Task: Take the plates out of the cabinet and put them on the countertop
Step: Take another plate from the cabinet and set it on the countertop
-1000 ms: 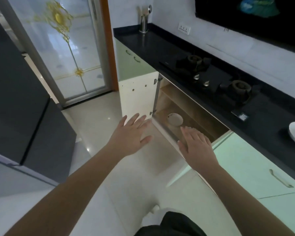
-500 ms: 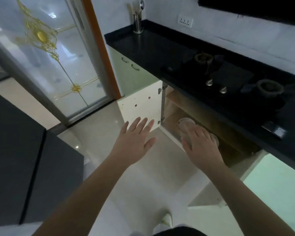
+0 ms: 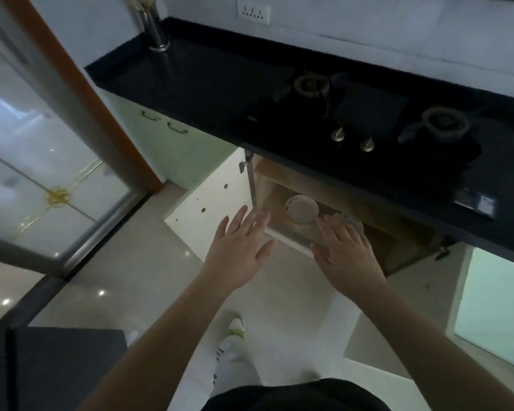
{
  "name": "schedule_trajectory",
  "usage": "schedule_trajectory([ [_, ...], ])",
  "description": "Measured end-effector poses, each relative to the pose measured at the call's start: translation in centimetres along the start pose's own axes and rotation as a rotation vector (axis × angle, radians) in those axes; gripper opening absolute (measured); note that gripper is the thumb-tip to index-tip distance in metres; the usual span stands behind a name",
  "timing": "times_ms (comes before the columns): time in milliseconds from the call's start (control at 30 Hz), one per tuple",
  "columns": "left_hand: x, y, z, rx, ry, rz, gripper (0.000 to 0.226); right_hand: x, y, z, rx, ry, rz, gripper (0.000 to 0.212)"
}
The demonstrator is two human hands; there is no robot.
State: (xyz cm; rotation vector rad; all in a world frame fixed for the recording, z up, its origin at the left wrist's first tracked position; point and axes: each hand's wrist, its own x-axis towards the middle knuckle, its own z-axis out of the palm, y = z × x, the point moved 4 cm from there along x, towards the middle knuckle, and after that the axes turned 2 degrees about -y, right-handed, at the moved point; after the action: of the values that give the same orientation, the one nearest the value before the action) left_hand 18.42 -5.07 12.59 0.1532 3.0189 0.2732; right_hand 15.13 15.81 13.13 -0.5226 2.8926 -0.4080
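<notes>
The cabinet (image 3: pixel 279 179) under the black countertop (image 3: pixel 208 84) stands open, both doors swung out. On its bottom shelf lies a small pale round plate (image 3: pixel 301 208). A second pale plate (image 3: pixel 355 223) lies to its right, mostly hidden behind my right hand (image 3: pixel 346 253). That hand is flat with fingers spread, at the shelf's front edge, holding nothing. My left hand (image 3: pixel 238 250) hovers open in front of the left door (image 3: pixel 211 203), fingers spread, apart from the plates.
A gas hob with two burners (image 3: pixel 377 114) and knobs sits on the countertop above the cabinet. A metal utensil holder (image 3: pixel 156 34) stands at the far left corner. The right door (image 3: pixel 493 304) is open at the right. A glass sliding door (image 3: pixel 42 161) is at left.
The view has tilted down and closer to the cabinet. Both hands have stayed open and moved nearer the shelf; my right hand now partly covers the second plate.
</notes>
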Motion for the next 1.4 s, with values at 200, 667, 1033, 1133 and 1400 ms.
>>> schedule_trajectory([
  [200, 5.2, -7.0, -0.2, 0.052, -0.010, 0.177, 0.064, 5.7, -4.1, 2.6, 0.052, 0.015, 0.175, 0.060],
  [667, 15.4, -9.9, 4.6, -0.005, -0.030, 0.306, 0.060, 12.8, -0.7, 7.3, 0.078, 0.064, 0.390, 0.062],
  [1033, 24.6, -9.3, 21.4, -0.014, -0.144, 0.265, 0.057, 22.4, 8.6, 19.7, 0.100, -0.037, 0.304, 0.062],
  [1133, 27.7, -9.3, 26.4, 0.005, -0.121, 0.254, 0.055, 24.7, 11.3, 23.9, 0.086, -0.048, 0.285, 0.062],
  [1400, 35.9, -11.6, 39.9, 0.004, -0.108, 0.187, 0.061, 30.8, 18.2, 35.8, -0.010, 0.026, 0.221, 0.057],
])
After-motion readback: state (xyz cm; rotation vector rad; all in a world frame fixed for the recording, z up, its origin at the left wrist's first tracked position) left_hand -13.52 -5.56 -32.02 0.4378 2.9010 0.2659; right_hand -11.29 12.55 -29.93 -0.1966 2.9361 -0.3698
